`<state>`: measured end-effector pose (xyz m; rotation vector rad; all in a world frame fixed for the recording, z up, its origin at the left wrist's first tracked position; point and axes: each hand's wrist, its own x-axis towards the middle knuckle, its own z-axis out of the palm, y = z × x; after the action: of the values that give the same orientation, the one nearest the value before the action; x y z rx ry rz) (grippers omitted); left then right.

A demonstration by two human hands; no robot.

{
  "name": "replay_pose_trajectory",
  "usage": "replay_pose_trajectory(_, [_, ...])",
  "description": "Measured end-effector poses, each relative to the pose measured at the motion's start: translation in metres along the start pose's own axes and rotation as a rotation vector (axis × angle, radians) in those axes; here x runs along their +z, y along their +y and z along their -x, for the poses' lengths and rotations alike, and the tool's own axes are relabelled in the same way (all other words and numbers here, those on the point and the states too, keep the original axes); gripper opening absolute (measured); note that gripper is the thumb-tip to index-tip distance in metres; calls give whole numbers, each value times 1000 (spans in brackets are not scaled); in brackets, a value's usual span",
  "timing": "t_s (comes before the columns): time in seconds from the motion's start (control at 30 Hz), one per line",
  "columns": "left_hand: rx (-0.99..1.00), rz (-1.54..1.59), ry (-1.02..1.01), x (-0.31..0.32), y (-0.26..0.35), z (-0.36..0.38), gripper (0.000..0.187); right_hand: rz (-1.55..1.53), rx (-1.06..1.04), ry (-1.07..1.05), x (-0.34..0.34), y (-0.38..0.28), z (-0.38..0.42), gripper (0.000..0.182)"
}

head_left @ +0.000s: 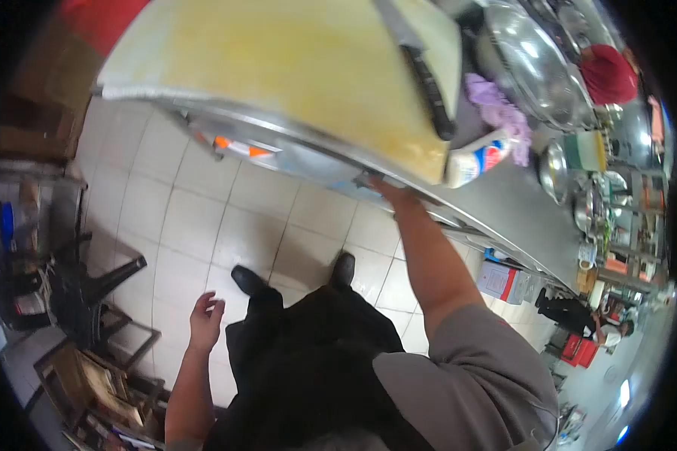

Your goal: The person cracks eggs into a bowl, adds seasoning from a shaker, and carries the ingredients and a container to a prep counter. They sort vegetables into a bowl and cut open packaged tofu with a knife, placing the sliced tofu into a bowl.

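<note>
My right arm reaches forward to the counter's front side. My right hand (pixel 391 193) is just below the edge of the metal counter (pixel 489 207), beside a small dark object (pixel 365 180). Its fingers are blurred and partly hidden, so their grip does not show. Above it lies a big yellowed cutting board (pixel 278 68), with a black-handled knife (pixel 427 90) across its right part. A white bottle with a blue and red label (pixel 478 159) lies by the board's corner. My left hand (pixel 206 319) hangs over the tiled floor, fingers loosely bent and apart, holding nothing.
A purple cloth (pixel 500 113), a large metal bowl (pixel 530 64) and smaller bowls (pixel 554 171) stand along the counter. Dark chairs (pixel 98 278) and a wooden shelf (pixel 98 383) are at left. Another person (pixel 579 316) is far right, near a red crate (pixel 579 350).
</note>
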<state>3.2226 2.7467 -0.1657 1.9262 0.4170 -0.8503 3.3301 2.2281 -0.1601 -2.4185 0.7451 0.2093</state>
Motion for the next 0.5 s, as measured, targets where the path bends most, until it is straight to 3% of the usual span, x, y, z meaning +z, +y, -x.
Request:
replay_pose_trajectory(0.1, [200, 220, -122, 32, 99, -7, 53, -34, -44, -114, 3, -12, 69, 49])
replay_pose_trajectory(0.23, [190, 271, -364, 75, 176, 25, 70, -166, -134, -254, -16, -12, 161, 45])
replay_pose_trajectory(0.27, [189, 227, -407, 84, 183, 36, 70, -219, -78, -335, -21, -7, 181, 44])
replay_pose_trajectory(0.3, [186, 181, -450, 93, 184, 45, 71, -226, -99, -274, -24, 4, 199, 44])
replay_pose_trajectory(0.37, [255, -87, -449, 106, 187, 61, 71, -248, 30, -348, -73, -2, 235, 44])
replay_pose_trajectory(0.4, [410, -91, -454, 119, 164, 52, 61, -252, 48, -301, -80, 13, 248, 44])
replay_pose_trajectory(0.5, [457, -272, -560, 153, 220, 103, 62, -301, 112, -193, -106, 57, 285, 41])
